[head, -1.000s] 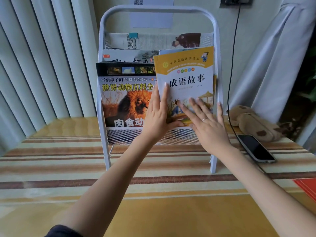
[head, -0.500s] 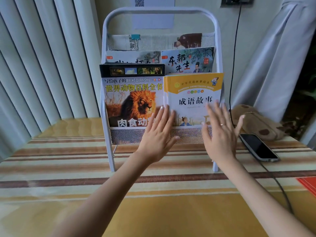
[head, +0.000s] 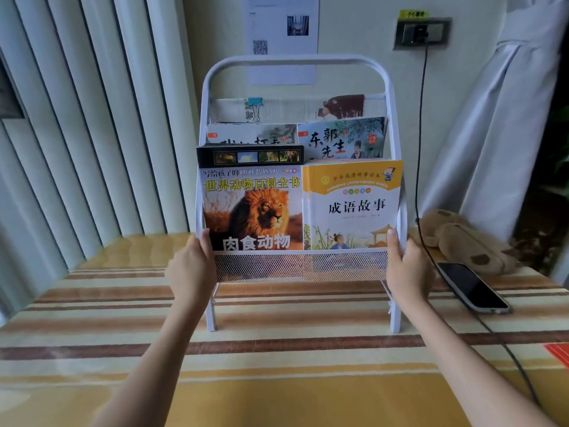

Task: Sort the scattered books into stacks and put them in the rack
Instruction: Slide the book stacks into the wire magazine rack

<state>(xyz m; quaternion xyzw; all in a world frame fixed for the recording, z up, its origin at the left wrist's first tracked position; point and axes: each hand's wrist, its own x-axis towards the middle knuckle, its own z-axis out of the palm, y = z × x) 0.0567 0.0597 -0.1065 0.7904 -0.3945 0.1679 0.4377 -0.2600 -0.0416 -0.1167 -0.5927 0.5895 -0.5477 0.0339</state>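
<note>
The white metal rack stands on the striped table, its tiers filled; the lion book and yellow storybook sit in front. The left hand and right hand clasp the side posts, fingers curled around them, thumbs at the books' outer edges. Judged a final step: squaring or shifting the loaded rack calls for even, level force.
</note>
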